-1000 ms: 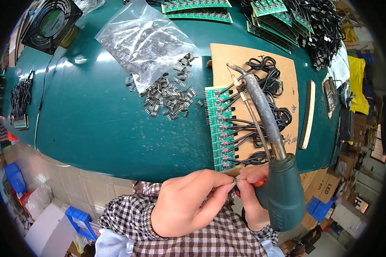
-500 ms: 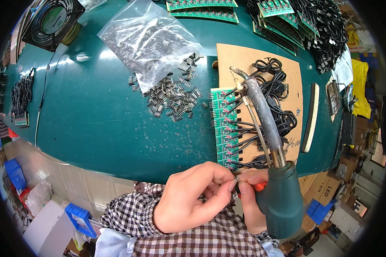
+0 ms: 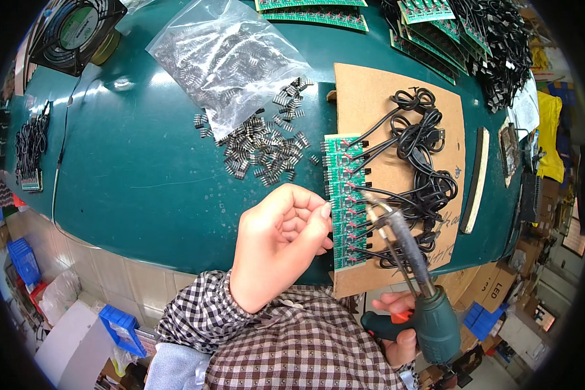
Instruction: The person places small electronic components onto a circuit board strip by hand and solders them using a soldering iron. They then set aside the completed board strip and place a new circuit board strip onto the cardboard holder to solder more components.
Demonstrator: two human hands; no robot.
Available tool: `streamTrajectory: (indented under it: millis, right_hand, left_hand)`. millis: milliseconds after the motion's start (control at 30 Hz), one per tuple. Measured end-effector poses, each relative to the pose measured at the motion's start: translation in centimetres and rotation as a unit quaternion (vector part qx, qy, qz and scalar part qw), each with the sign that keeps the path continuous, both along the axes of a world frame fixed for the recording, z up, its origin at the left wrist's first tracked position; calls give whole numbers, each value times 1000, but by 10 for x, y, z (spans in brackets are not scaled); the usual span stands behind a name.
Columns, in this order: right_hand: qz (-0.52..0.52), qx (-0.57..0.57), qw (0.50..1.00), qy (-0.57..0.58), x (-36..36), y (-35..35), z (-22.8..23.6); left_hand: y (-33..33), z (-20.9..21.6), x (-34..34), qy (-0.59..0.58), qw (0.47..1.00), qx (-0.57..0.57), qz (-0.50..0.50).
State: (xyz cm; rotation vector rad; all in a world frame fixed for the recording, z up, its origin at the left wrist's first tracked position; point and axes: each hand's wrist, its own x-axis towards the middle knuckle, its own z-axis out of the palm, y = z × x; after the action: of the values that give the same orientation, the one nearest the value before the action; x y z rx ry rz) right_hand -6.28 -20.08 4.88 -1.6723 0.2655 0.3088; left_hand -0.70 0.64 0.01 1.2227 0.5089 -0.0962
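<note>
My right hand (image 3: 403, 331) grips a soldering gun (image 3: 439, 322) by its dark green handle, a finger near the red trigger. Its metal tip and thin feed tube reach over a green circuit board (image 3: 349, 253) made of several joined units, with black cables on the right side. My left hand (image 3: 283, 244) is closed in a pinch at the board's left edge; whatever its fingertips hold is hidden. The board lies on a brown cardboard sheet (image 3: 351, 81). Left of it, small black pin connectors (image 3: 260, 153) are heaped beside a clear plastic bag (image 3: 224, 58) full of them.
Stacked circuit boards (image 3: 312, 18) and a black cable bundle (image 3: 500, 52) lie at the back. A black fan (image 3: 75, 32) stands far left, above another cabled board (image 3: 31, 179). A pale strip (image 3: 476, 182) lies right of the cardboard on the green table (image 3: 149, 214).
My hands have parted from each other. The left moved up to the board's edge; the right lowered the soldering gun, bringing its tip down to the middle of the board.
</note>
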Motion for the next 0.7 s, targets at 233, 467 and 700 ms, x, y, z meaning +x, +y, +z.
streamTrajectory:
  millis: [233, 467, 700]
  right_hand:
    - [-24, 2, 999, -30, -2, 8, -3]
    - [-35, 18, 999, -11, -5, 10, -2]
    - [-45, -6, 999, -18, 0, 20, -1]
  left_hand:
    - [6, -2, 6, 27, 998, -58, -21]
    - [9, 0, 6, 42, 996, -81, -24]
    - [8, -1, 6, 40, 996, -80, -23]
